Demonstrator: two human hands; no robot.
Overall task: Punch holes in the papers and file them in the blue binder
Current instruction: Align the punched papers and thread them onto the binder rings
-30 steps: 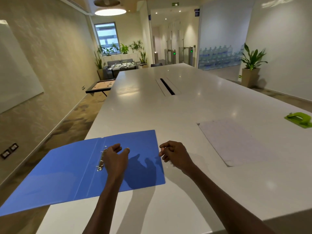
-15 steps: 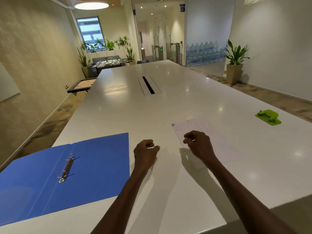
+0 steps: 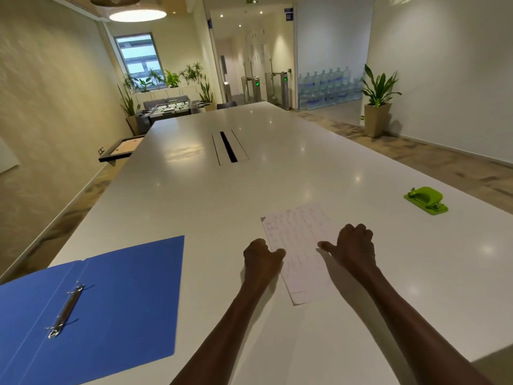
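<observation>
1. I see a long white table (image 3: 194, 207) with a dark cable slot (image 3: 228, 147) down its middle
2. An open blue binder (image 3: 116, 295) lies flat at its near left
3. Papers (image 3: 298, 245) lie near centre
4. A green hole punch (image 3: 426, 196) sits far right

Worktop (image 3: 194, 195): long, white, glossy.
Cable slot (image 3: 228, 147): dark, set in the worktop's middle, far along it.
Potted plant (image 3: 378, 102): on the floor right of the worktop's far end.
Water bottles (image 3: 327, 88): stacked beyond the worktop's far end.
Foosball table (image 3: 169, 108): past the worktop's far-left corner.
Ceiling lamp (image 3: 137, 14): lit, above the worktop's left side.
</observation>
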